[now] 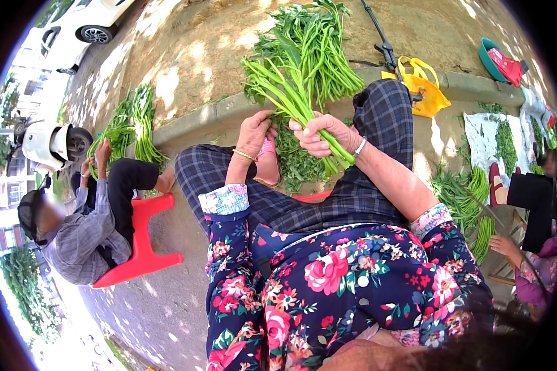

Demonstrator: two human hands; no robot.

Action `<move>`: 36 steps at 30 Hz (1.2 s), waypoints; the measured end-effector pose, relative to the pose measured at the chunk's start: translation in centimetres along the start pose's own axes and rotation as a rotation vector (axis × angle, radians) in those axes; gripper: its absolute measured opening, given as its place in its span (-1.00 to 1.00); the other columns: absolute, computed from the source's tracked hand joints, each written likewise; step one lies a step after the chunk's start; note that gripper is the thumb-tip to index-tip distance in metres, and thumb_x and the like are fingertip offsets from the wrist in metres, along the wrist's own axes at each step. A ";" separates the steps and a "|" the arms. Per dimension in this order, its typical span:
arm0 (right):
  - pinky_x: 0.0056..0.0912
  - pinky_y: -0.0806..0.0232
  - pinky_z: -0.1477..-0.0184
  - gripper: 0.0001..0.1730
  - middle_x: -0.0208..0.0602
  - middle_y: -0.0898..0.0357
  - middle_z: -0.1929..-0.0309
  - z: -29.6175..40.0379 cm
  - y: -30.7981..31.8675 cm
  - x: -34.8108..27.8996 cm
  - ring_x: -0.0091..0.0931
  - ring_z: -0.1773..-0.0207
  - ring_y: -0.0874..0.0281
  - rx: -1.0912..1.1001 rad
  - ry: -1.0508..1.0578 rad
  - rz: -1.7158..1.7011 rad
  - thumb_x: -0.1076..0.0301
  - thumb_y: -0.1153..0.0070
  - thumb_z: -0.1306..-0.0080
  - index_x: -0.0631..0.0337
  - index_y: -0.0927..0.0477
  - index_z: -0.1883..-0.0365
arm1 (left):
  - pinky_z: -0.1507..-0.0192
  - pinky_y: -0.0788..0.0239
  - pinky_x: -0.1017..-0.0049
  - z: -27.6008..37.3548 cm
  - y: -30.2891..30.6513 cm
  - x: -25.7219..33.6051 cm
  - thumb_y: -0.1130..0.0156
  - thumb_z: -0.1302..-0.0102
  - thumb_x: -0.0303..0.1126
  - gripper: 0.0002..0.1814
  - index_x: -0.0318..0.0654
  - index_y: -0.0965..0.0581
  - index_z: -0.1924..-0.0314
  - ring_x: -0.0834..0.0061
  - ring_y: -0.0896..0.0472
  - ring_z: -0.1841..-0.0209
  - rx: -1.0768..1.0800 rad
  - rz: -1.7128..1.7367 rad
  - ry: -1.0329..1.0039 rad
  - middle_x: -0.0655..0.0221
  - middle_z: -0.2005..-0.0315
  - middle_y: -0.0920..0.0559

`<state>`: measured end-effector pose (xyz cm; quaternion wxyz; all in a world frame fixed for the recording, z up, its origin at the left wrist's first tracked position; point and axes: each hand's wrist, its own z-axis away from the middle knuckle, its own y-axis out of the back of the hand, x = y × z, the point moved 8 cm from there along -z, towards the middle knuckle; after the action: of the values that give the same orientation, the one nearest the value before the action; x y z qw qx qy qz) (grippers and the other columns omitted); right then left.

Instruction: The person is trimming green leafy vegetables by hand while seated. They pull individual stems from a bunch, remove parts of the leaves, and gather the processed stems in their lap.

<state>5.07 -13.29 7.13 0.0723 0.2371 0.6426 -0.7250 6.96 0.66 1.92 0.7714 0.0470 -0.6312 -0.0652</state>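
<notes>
My right hand (326,134) is closed around a bunch of long green leafy vegetable stems (285,90), which look like water spinach. The cut ends point towards my lap and the tops lean away to the upper left. Just left of the bunch is my left hand (256,134), its thumb and fingers drawn together near some leaves; whether it pinches one is unclear. Beyond the held bunch, a large pile of the same stems (332,60) lies across the kerb. Loose green leaves (301,164) cover the ground between my legs, by a foot in a pink sandal (268,147).
A yellow bag (424,92) and a black pole (386,51) are beyond my right knee. Left, a person on a red plastic stool (144,236) handles greens beside another pile (144,125). Right, another person's hand (503,245) is near more bundles (482,241). A teal basin (487,48) stands farther off.
</notes>
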 end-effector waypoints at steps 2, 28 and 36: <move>-0.69 0.02 0.83 -0.77 -0.51 -0.20 0.70 0.0 0.1 0.0 -0.72 0.81 -0.12 0.006 0.005 0.006 0.47 0.03 -0.05 0.23 -0.30 0.30 | 0.49 -0.35 0.67 0.0 -0.2 -0.3 0.14 -0.29 -0.53 -0.72 -0.38 -0.44 0.05 0.67 -0.46 0.54 0.045 -0.061 -0.034 0.41 0.52 -0.54; -0.69 0.01 0.85 -0.78 -0.51 -0.21 0.70 0.0 -0.2 0.1 -0.71 0.81 -0.12 -0.024 -0.001 -0.008 0.48 0.03 -0.05 0.23 -0.28 0.31 | 0.42 -0.38 0.63 0.3 -1.0 0.1 0.12 -0.13 -0.66 -0.75 -0.42 -0.49 0.22 0.57 -0.53 0.46 0.073 0.426 0.023 0.35 0.43 -0.54; -0.69 0.01 0.84 -0.79 -0.51 -0.21 0.70 0.1 -0.1 -0.1 -0.71 0.81 -0.12 -0.014 0.008 -0.016 0.48 0.03 -0.06 0.23 -0.28 0.33 | 0.34 -0.37 0.61 1.0 -1.4 2.7 0.04 -0.20 -0.51 -0.72 -0.42 -0.45 0.09 0.57 -0.53 0.39 -0.025 0.420 -0.042 0.37 0.41 -0.53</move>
<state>5.06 -13.37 7.22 0.0656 0.2343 0.6499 -0.7200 6.40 -1.17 4.51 0.7554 -0.0968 -0.6420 0.0883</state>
